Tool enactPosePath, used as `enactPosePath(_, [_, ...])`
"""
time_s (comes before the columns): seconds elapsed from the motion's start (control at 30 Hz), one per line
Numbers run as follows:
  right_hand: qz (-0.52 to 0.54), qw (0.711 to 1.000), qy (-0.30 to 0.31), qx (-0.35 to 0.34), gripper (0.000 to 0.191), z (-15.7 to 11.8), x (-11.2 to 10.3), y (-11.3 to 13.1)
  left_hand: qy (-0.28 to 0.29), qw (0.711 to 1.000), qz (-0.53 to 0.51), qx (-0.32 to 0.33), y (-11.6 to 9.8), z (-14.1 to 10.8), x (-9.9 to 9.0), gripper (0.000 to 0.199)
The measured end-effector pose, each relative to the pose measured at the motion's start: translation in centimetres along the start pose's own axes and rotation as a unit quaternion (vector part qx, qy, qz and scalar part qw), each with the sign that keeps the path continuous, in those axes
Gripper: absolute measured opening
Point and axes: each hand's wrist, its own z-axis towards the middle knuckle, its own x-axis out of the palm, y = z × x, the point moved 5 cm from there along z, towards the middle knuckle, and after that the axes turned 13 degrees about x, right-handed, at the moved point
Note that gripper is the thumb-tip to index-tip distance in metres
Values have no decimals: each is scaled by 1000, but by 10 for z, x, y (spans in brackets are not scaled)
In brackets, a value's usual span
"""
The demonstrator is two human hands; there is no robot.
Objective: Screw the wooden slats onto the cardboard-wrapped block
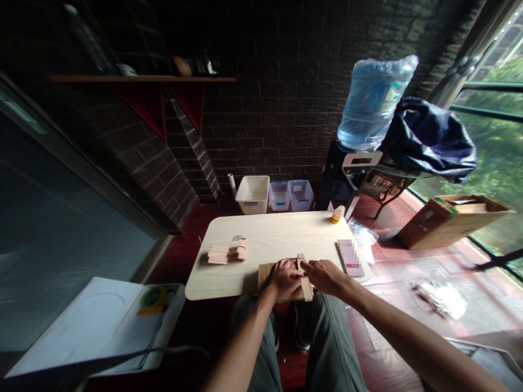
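Note:
At the near edge of the pale wooden table (281, 231) lies a brown block or box (265, 272) with a narrow wooden strip (305, 289) across its right part. My left hand (286, 276) rests over the block, fingers spread toward the strip. Beside it, my right hand (324, 275) has its fingers closed at the strip's right side, on something too small to make out. Several light wooden pieces (218, 256) sit together on the table's left part, and small dark metal bits (237, 238) lie behind them.
A yellow-capped bottle (337, 214) stands at the table's back right corner. A flat booklet or box (350, 257) lies near the right edge. Beyond the table are plastic bins (253, 206) and a water dispenser (339, 179). A cardboard box (427, 224) sits on the floor to the right.

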Motion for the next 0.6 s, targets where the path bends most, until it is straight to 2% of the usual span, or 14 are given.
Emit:
enactPosePath(0.13, [6, 1000, 4, -1, 39, 0, 4, -2, -1, 1000, -1, 2, 2, 0, 2, 15])
enactPosePath(0.37, [3, 1000, 9, 10, 34, 4, 11, -1, 2, 1000, -3, 4, 4, 0, 5, 13])
enactPosePath(0.6, [-8, 1000, 7, 21, 37, 4, 7, 3, 3, 1000, -1, 0, 2, 1, 2, 11])
